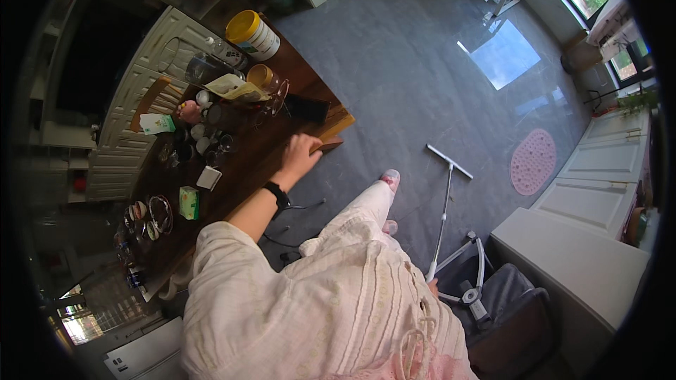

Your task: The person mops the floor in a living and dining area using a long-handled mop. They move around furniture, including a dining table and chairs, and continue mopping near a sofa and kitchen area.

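Observation:
My left hand (pixel 301 158), with a dark band at the wrist, is over the edge of a dark wooden table (pixel 253 169), fingers slightly bent and nothing seen in them. Low at the right of my body, my right hand (pixel 433 287) shows only in part, closed around the handle end of a floor squeegee (pixel 445 216). The squeegee's white pole slants away over the grey floor, and its flat crossbar head (pixel 449 161) lies on the tiles. A dark flat object (pixel 307 110) rests on the table just beyond my left hand.
Jars, bottles, a yellow-lidded tub (pixel 253 34), a green and white box (pixel 189 202) and dishes crowd the table. An upturned swivel chair (pixel 475 295) lies at the lower right beside a white cabinet (pixel 570 258). A pink oval mat (pixel 533 162) is on the floor.

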Demonstrator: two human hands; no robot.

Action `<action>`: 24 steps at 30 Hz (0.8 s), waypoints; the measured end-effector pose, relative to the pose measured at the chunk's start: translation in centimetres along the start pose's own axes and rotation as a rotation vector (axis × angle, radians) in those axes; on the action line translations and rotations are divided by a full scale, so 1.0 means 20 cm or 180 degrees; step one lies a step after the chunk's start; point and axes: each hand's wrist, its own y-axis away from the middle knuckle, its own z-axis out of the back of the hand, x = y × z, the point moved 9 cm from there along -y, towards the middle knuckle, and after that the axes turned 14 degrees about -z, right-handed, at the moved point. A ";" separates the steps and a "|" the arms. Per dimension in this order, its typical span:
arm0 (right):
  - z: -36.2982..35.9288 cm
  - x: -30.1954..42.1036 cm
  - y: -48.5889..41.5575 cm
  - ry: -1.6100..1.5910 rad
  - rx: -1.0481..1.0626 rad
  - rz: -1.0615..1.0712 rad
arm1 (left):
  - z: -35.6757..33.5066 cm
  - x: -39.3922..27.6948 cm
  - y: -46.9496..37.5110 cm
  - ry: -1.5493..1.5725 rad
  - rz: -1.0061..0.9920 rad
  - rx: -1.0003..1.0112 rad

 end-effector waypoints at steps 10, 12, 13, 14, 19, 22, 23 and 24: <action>-0.15 0.26 0.23 -0.0363 0.0288 -0.0075 | -0.03 0.68 -0.50 -0.1452 -0.0525 0.1352; -0.09 0.40 0.28 -0.0414 0.0285 -0.0080 | -0.03 0.74 -0.55 -0.1065 -0.0788 0.1359; -0.08 0.46 0.31 -0.0429 0.0286 -0.0082 | -0.03 0.77 -0.56 -0.0963 -0.0833 0.1385; -0.06 0.52 0.33 -0.0448 0.0289 -0.0082 | -0.01 0.76 -0.57 -0.0928 -0.1017 0.1248; -0.02 0.75 0.45 -0.0496 0.0291 -0.0105 | -0.01 0.79 -0.64 -0.0747 -0.1269 0.1370; -0.02 0.85 0.49 -0.0520 0.0307 -0.0100 | 0.01 0.79 -0.67 -0.0696 -0.1485 0.1403; -0.02 0.88 0.50 -0.0520 0.0310 -0.0097 | 0.03 0.79 -0.68 -0.0637 -0.1556 0.1336; -0.02 0.91 0.51 -0.0513 0.0308 -0.0092 | 0.03 0.79 -0.67 -0.0610 -0.1593 0.1286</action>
